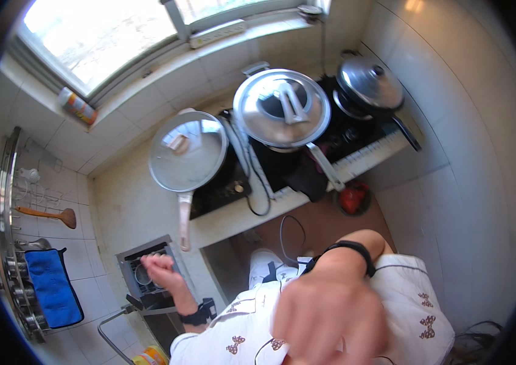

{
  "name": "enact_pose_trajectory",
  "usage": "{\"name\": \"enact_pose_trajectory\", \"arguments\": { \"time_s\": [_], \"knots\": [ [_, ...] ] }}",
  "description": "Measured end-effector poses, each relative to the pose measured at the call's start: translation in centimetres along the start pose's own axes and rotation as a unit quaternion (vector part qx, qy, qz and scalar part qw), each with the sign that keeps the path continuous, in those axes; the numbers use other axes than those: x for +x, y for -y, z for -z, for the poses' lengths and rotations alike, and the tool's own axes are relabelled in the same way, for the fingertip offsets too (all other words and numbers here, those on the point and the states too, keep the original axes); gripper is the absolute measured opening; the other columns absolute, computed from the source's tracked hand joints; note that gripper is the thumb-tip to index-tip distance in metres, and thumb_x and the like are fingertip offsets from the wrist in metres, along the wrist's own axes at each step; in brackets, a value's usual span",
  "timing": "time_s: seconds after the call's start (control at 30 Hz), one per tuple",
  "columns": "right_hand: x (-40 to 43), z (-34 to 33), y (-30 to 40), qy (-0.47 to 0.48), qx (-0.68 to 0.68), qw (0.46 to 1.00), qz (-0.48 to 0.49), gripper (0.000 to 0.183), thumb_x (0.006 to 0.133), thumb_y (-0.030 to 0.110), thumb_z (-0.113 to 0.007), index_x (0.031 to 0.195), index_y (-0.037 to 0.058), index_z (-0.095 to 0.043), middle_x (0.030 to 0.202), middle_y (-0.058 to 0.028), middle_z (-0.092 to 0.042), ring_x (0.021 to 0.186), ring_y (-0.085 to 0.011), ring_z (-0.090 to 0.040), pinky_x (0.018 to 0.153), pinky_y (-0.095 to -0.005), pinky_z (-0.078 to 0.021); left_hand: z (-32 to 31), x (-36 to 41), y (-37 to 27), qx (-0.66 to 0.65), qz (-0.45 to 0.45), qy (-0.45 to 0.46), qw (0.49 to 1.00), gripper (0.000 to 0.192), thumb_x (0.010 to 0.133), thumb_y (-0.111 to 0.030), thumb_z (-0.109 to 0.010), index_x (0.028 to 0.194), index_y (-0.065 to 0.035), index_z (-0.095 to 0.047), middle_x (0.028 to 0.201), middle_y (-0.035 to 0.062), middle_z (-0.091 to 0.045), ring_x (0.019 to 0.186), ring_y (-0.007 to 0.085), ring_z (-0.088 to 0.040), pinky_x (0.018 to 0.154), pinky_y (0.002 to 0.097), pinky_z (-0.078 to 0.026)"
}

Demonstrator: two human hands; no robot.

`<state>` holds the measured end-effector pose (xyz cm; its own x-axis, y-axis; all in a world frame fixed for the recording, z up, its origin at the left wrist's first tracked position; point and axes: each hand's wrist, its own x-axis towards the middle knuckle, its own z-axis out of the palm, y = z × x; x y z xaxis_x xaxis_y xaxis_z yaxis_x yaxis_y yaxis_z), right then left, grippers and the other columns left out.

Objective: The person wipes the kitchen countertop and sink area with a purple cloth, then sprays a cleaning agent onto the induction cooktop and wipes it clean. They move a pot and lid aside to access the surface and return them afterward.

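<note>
My right hand [331,315] is raised close to the camera in front of my chest, blurred, its back showing and its fingers hidden. At the lower left, my left hand [160,271] has its fingers curled above a metal-framed opening [141,251] in the counter; whether it holds anything cannot be made out. A pan with a glass lid [189,150] is nearest to it, its pinkish handle pointing towards me. A steel-lidded pan [281,109] sits in the middle, and a smaller lidded black pan [370,86] at the right. A dark cloth [310,178] hangs over the counter edge.
A wall rack [7,182] at left bears a wooden ladle [59,216] and a blue cloth [53,288]. A can [77,106] and a power strip [218,33] lie on the window sill. A container with red contents [352,199] is below the counter. Cables hang near me.
</note>
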<state>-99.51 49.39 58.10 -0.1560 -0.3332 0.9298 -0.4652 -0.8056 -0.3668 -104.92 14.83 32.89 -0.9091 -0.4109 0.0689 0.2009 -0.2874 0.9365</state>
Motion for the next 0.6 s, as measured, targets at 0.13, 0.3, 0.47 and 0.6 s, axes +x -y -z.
{"name": "enact_pose_trajectory", "arguments": {
  "time_s": [0.13, 0.3, 0.47, 0.6],
  "knots": [
    [-13.8, -5.3, 3.6, -0.133, -0.194, 0.931, -0.278, 0.005, 0.075, 0.006, -0.061, 0.076, 0.0026, -0.058, 0.067, -0.0095, -0.056, 0.059, -0.0303, -0.056, 0.054, -0.0371, -0.0453, -8.8, -9.0, 5.4, 0.065, 0.194, 0.13, 0.97, 0.019, 0.103, -0.024, -0.046, 0.089, -0.011, -0.044, 0.061, -0.0041, -0.031, 0.047, 0.0067, -0.029, 0.044, 0.0244, -0.032],
    [-34.5, -3.6, 11.9, -0.617, -0.398, 0.544, -0.406, 0.022, 0.094, 0.015, -0.046, 0.096, 0.001, -0.063, 0.071, -0.0041, -0.065, 0.059, -0.0059, -0.057, 0.055, -0.0238, -0.0487, -15.2, -15.1, 10.0, 0.052, 0.312, 0.28, 0.906, 0.01, 0.102, -0.02, -0.049, 0.101, -0.0098, -0.047, 0.071, -0.0015, -0.041, 0.053, 0.0063, -0.037, 0.049, 0.0236, -0.039],
    [-46.1, 7.6, 5.3, -0.465, -0.616, 0.461, -0.438, 0.046, 0.09, 0.017, -0.057, 0.13, -0.0026, -0.048, 0.111, -0.0211, -0.062, 0.103, -0.0351, -0.061, 0.089, -0.0398, -0.0498, -21.1, -16.9, 13.8, 0.09, 0.351, 0.331, 0.871, 0.022, 0.099, -0.019, -0.052, 0.117, -0.0054, -0.048, 0.094, 0.0073, -0.058, 0.072, 0.0107, -0.056, 0.071, 0.0321, -0.053],
    [-50.6, 15.1, -4.8, -0.345, -0.702, 0.345, -0.519, 0.061, 0.089, 0.022, -0.054, 0.141, -0.0025, -0.035, 0.144, -0.0323, -0.031, 0.134, -0.0436, -0.034, 0.111, -0.0462, -0.0319, -28.2, -16.5, 18.1, 0.092, 0.378, 0.347, 0.853, 0.041, 0.1, -0.029, -0.051, 0.13, -0.0029, -0.044, 0.12, 0.015, -0.059, 0.103, 0.0223, -0.06, 0.093, 0.0423, -0.05]
  ]
}}
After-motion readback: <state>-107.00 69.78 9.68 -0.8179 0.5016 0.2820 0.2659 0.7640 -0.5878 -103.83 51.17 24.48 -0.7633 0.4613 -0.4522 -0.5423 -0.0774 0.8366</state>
